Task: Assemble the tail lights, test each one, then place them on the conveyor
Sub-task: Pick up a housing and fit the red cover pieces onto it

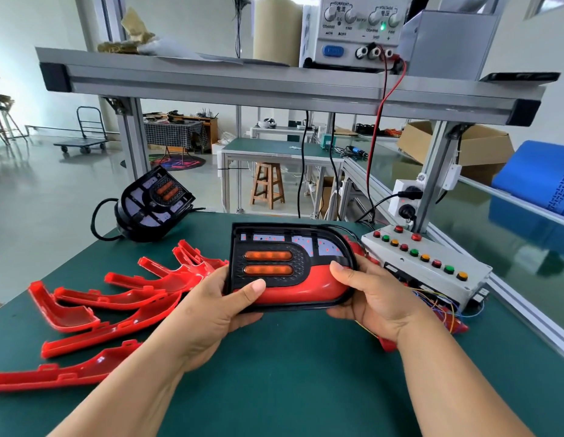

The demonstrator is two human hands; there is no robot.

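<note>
I hold a black tail light (284,263) with two orange bars above the green table, a red lens piece (299,290) set along its lower edge. My left hand (220,307) grips its left side, thumb on the red lens. My right hand (366,298) grips the right end, thumb on the lens near the curve. Several loose red lens pieces (116,307) lie spread at the left. A second black tail light (154,203) with a black cable stands tilted at the table's far left edge.
A white test box (432,266) with red, green and yellow buttons and coloured wires sits at the right. Beyond it runs the green conveyor (495,228) holding a blue crate (539,175). A power supply (353,29) stands on the overhead shelf.
</note>
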